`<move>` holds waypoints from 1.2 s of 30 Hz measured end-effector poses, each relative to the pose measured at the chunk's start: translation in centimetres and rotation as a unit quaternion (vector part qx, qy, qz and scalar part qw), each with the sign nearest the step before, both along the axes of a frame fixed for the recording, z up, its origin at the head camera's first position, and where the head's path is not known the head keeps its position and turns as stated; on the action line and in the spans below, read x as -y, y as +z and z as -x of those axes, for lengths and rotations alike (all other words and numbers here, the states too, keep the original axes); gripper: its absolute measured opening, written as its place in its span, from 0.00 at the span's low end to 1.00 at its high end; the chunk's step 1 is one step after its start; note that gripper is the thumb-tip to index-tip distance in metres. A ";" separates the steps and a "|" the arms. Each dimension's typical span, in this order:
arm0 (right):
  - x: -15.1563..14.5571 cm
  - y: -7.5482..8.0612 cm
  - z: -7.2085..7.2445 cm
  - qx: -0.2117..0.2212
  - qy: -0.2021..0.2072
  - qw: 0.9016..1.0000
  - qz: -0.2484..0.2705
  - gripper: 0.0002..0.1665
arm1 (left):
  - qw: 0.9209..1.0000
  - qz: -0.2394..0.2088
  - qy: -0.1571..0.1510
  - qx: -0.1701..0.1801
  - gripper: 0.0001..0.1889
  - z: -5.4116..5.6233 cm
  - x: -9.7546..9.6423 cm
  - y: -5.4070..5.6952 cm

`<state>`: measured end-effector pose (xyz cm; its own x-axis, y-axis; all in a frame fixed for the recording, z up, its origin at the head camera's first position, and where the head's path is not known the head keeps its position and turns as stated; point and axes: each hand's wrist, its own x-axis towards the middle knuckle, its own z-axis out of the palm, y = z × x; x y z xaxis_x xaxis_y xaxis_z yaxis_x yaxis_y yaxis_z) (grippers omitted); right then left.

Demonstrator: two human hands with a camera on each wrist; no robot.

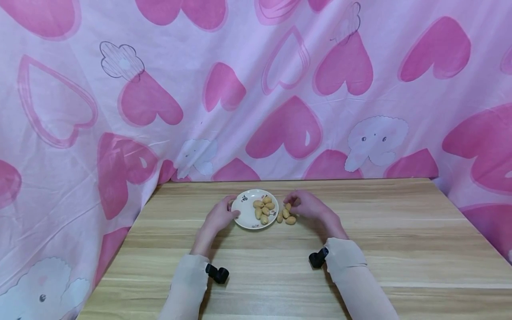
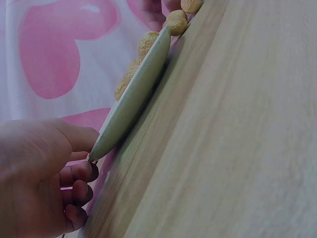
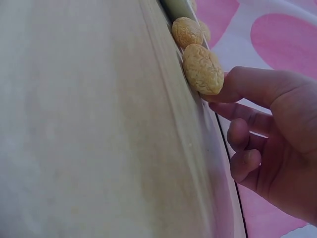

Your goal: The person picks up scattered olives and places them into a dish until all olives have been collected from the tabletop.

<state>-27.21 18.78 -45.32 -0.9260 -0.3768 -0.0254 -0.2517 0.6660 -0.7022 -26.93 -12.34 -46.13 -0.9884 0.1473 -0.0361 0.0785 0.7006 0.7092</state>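
Note:
A round white plate (image 1: 244, 218) with small dark prints carries several tan, wrinkled peanuts in their shells (image 1: 258, 213) on its right half. My left hand (image 1: 220, 215) pinches the plate's left rim, thumb above and fingers below, as the left wrist view shows. Just right of the plate lie several more peanuts (image 1: 290, 220) on the table. My right hand (image 1: 310, 205) is at the far side of that small group, its fingers bent. A peanut (image 3: 203, 69) hides the thumb tip in the right wrist view, so I cannot tell whether the fingers pinch one.
The wood-grain table (image 1: 264, 275) runs back to a pink cloth (image 1: 256, 124) with heart prints, which hangs behind its far edge and along the left side. Small black cameras (image 1: 218, 273) sit on both wrists over the light sleeves.

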 end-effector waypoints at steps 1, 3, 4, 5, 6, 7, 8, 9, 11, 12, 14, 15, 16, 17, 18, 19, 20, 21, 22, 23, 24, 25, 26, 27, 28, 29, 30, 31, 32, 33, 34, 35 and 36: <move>0.1 0.0 0.0 0.000 -0.003 1.000 -0.001 0.17 | 1.000 0.000 0.000 0.000 0.31 0.0 0.0 0.0; 0.2 0.2 -0.1 0.005 -0.011 1.000 -0.002 0.16 | 1.000 0.001 0.001 0.001 0.31 -0.1 0.1 0.0; 0.2 0.3 -0.1 0.008 -0.018 1.000 -0.003 0.15 | 1.000 0.001 0.002 0.002 0.31 -0.1 0.2 0.0; 0.3 0.3 -0.1 0.008 -0.021 1.000 -0.001 0.15 | 1.000 0.002 0.004 0.002 0.31 -0.1 0.2 0.1; 0.4 0.4 -0.1 0.007 -0.025 1.000 0.000 0.14 | 1.000 0.002 0.004 0.002 0.31 -0.1 0.2 0.1; 0.4 0.4 -0.1 0.004 -0.028 1.000 0.000 0.14 | 1.000 0.002 0.005 0.002 0.31 -0.1 0.3 0.0; 0.5 0.5 -0.1 0.001 -0.029 1.000 0.000 0.13 | 1.000 0.003 0.005 0.001 0.31 -0.1 0.3 0.0; 0.5 0.5 0.0 -0.003 -0.032 0.999 0.000 0.12 | 1.000 0.003 0.005 0.002 0.31 -0.1 0.3 0.0; 0.6 0.5 0.0 -0.007 -0.034 0.999 -0.001 0.11 | 1.000 0.004 0.007 0.001 0.32 -0.1 0.4 0.0; 0.7 0.6 0.0 -0.005 -0.037 0.999 -0.002 0.11 | 1.000 0.003 0.007 0.001 0.32 0.0 0.4 0.0; 0.8 0.6 0.0 0.001 -0.040 0.999 -0.004 0.11 | 1.000 0.002 0.009 0.002 0.31 0.0 0.5 -0.1; 0.8 0.6 0.1 0.003 -0.040 0.999 -0.006 0.11 | 1.000 0.002 0.010 0.003 0.31 0.0 0.6 -0.1; 0.9 0.6 0.1 0.004 -0.041 0.999 -0.007 0.10 | 1.000 0.001 0.010 0.004 0.31 0.0 0.6 -0.1; 0.9 0.6 0.1 0.005 -0.043 0.999 -0.007 0.10 | 1.000 0.001 0.011 0.003 0.31 0.0 0.6 -0.1; 0.9 0.7 0.1 0.002 -0.041 0.999 -0.008 0.11 | 1.000 0.000 0.011 0.003 0.31 0.0 0.5 0.0; 1.0 0.7 0.1 -0.002 -0.042 0.999 -0.007 0.11 | 1.000 0.000 0.012 0.002 0.31 0.0 0.5 0.0; 1.0 0.8 0.0 -0.005 -0.043 0.999 -0.006 0.11 | 1.000 -0.001 0.011 0.002 0.31 0.0 0.5 0.0; 0.9 0.8 0.0 -0.009 -0.043 0.999 -0.005 0.12 | 1.000 -0.001 0.010 0.001 0.31 0.0 0.4 0.1; 0.9 0.9 -0.1 -0.012 -0.049 0.999 -0.004 0.12 | 1.000 -0.001 0.009 0.000 0.31 0.0 0.3 0.1; 0.9 1.0 -0.2 -0.014 -0.052 0.999 -0.002 0.13 | 1.000 -0.001 0.008 -0.001 0.31 0.1 0.2 0.1; 0.8 1.1 -0.2 -0.018 -0.053 0.998 -0.001 0.13 | 1.000 -0.003 0.007 0.000 0.31 0.1 0.2 0.1; 0.8 1.2 -0.3 -0.021 -0.057 0.998 -0.001 0.14 | 1.000 -0.003 0.005 -0.001 0.31 0.2 0.1 0.1; 0.8 1.2 -0.3 -0.022 -0.057 0.998 0.001 0.14 | 1.000 -0.003 0.003 -0.001 0.31 0.2 0.0 0.0; 0.8 1.2 -0.4 -0.025 -0.056 0.998 0.003 0.14 | 1.000 -0.003 0.002 -0.001 0.31 0.3 0.0 0.0; 0.8 1.3 -0.4 -0.027 -0.055 0.998 0.005 0.14 | 1.000 -0.003 0.002 -0.002 0.31 0.3 -0.1 -0.1; 0.9 1.3 -0.5 -0.028 -0.052 0.998 0.008 0.14 | 1.000 -0.004 0.002 -0.001 0.31 0.3 -0.1 -0.2; 1.0 1.3 -0.5 -0.030 -0.050 0.998 0.012 0.13 | 1.000 -0.004 0.002 -0.002 0.31 0.3 -0.1 -0.2; 1.1 1.3 -0.5 -0.033 -0.047 0.998 0.015 0.13 | 1.000 -0.004 0.002 -0.002 0.31 0.2 0.0 -0.3; 1.2 1.3 -0.5 -0.032 -0.046 0.998 0.021 0.12 | 1.000 -0.004 0.001 -0.003 0.31 0.2 0.0 -0.3; 1.4 1.4 -0.5 -0.035 -0.044 0.998 0.024 0.12 | 1.000 -0.003 0.001 -0.003 0.31 0.2 0.1 -0.4; 1.5 1.4 -0.5 -0.037 -0.043 0.998 0.026 0.12 | 1.000 -0.002 0.001 -0.002 0.31 0.2 0.1 -0.4; 1.6 1.5 -0.5 -0.040 -0.040 0.998 0.027 0.12 | 1.000 -0.001 0.002 -0.003 0.32 0.2 0.2 -0.4; 1.8 1.5 -0.5 -0.041 -0.039 0.998 0.029 0.12 | 1.000 0.000 0.003 -0.004 0.32 0.2 0.3 -0.4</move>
<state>-26.75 17.02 -43.83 -0.9504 -0.3030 0.0710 -0.2590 0.6437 -0.7201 -27.10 -12.60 -46.52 -0.9894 0.1424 -0.0274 0.0812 0.7007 0.7088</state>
